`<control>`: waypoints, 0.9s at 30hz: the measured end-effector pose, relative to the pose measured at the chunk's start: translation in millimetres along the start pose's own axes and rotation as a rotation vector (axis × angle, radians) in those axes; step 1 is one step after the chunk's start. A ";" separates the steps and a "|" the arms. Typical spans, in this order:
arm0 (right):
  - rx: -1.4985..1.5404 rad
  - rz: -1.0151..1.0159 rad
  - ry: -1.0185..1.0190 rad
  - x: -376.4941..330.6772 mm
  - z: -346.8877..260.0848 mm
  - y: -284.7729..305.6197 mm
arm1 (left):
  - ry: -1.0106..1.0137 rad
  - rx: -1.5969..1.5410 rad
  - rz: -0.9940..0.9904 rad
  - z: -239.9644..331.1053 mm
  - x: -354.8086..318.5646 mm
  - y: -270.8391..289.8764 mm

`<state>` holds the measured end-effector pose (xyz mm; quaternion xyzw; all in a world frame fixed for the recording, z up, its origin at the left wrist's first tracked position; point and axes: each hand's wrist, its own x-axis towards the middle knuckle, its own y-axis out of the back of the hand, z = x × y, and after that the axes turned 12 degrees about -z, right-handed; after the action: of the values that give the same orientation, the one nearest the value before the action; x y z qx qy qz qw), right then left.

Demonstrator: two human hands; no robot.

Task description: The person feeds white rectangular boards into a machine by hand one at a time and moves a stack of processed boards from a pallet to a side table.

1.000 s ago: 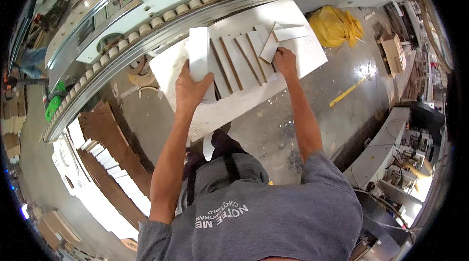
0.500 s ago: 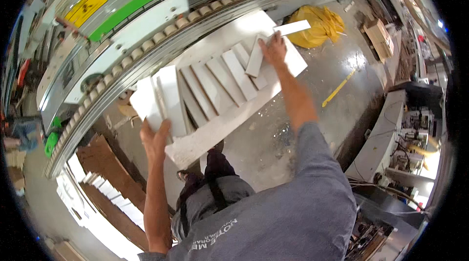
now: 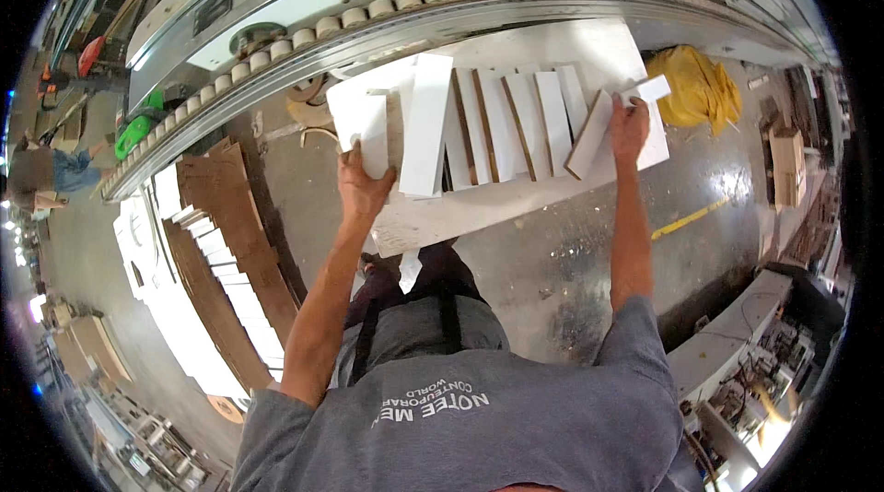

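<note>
Glossy concrete workshop floor, left hand [image 3: 362, 190] gripping flat white panel [image 3: 371, 134], right hand [image 3: 628, 121] grasping white strip [image 3: 645, 91]

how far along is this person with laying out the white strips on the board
Well along, it seems. Several white strips already lie side by side across the white board. In hand: the left hand grips a short white piece at the row's left end, and the right hand touches an angled strip at the right end. Left: those two end pieces look unsettled, and the angled one is not yet parallel.
</note>
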<state>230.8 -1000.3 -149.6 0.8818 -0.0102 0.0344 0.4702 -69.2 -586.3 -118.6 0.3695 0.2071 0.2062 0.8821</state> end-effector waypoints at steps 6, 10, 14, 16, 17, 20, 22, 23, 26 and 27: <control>-0.256 0.028 -0.183 80.3 40.5 -13.1 | -0.051 -0.104 -0.017 -7.0 -6.7 -4.8; -0.377 0.055 -0.209 105.6 124.7 -3.4 | -0.135 -0.004 0.112 -1.6 -12.3 0.8; 0.696 -0.157 -0.462 112.9 105.8 15.9 | 0.091 -0.216 0.091 -25.8 -53.4 34.5; 1.070 -0.492 -0.238 76.6 6.4 35.3 | 0.295 -0.362 0.100 -26.3 -95.4 68.6; 1.221 -0.175 -0.243 66.2 13.7 49.4 | 0.240 -0.345 0.120 -17.9 -96.3 82.3; 1.156 -0.179 0.020 2.6 -92.5 97.0 | 0.216 -0.501 0.006 -26.9 -105.6 107.4; 1.160 -0.311 0.376 -61.1 -177.2 104.3 | 0.166 -0.614 -0.089 -2.4 -112.2 136.4; 1.087 -0.378 0.412 -98.9 -236.2 106.8 | 0.148 -0.617 -0.088 6.8 -110.4 147.2; 0.288 -0.255 0.616 -139.5 -244.5 0.2 | -0.132 -0.791 -0.202 26.8 -110.3 167.5; 0.450 -0.454 0.602 -187.5 -296.9 -16.6 | -0.188 -0.796 -0.161 24.3 -112.3 175.9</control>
<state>29.5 -747.2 -11.6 0.8928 0.3290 0.1870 0.2442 -186.7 -545.2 50.6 -0.0004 0.0582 0.1659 0.9844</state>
